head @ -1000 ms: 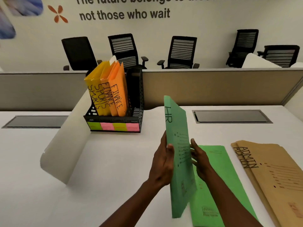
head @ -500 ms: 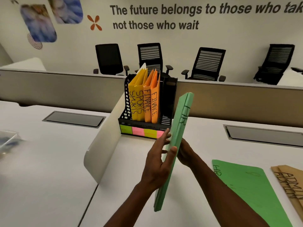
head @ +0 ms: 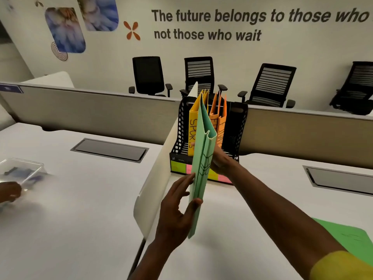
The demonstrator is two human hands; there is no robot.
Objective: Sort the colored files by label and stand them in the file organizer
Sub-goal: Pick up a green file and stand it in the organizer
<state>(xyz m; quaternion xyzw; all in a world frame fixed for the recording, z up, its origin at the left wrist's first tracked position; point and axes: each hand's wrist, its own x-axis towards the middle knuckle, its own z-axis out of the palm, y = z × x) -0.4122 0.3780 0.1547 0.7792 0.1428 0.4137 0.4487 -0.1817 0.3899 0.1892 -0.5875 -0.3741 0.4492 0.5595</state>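
- Head view: the left hand [head: 177,207] is low in the middle, arm reaching up from the bottom edge. Its fingers are straight and spread, lying flat on the left face of the green file [head: 199,168], with the thumb hooked over the file's near edge.
- The right hand [head: 219,161] reaches in from the lower right, past a yellow sleeve [head: 341,265]. It sits behind the green file, so most of its fingers are hidden. It looks to be holding the file's right side, but I cannot tell how the fingers lie.
- The green file stands on its edge in the air, tipped a little to the right, spine toward the camera, and its top is open a bit. It is just in front of the black file organizer [head: 240,126] and hides part of it.
- Inside the organizer a yellow file [head: 192,128] marked SPORTS stands on the left and orange files [head: 221,122] stand beside it. The slot on the right side looks dark and open.
- The organizer sits on the white worktop [head: 262,199], with a white divider panel [head: 159,178] touching its left side.
- Another green file [head: 347,237] lies flat at the right edge, well apart from the organizer.
- On the far left a clear plastic box [head: 22,170] sits near another person's hand [head: 9,191].
- Bare white worktop shows between the hands and the organizer.
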